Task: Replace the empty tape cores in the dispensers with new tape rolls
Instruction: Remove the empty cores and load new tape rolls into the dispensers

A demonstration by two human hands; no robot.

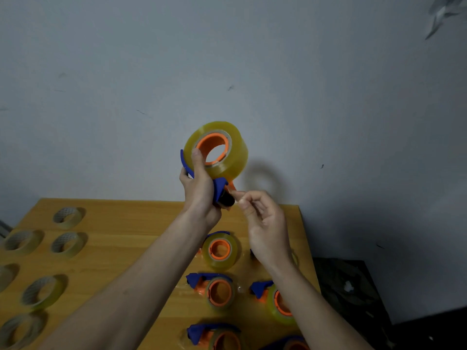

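Yellowish new tape roll [216, 150], seated on the orange hub of a blue dispenser [219, 189], raised above the bench [121, 246]. Left hand [199, 188] wrapped round the dispenser's handle, thumb pressed against the roll's face. Right hand [262, 223] just beside the cutter end, fingertips pinching what looks like the loose tape end. Best done, probably, by drawing that end straight over the blade, without twisting. Below both hands: more loaded dispensers [218, 291]. Left of the left forearm: empty tape cores [67, 245].
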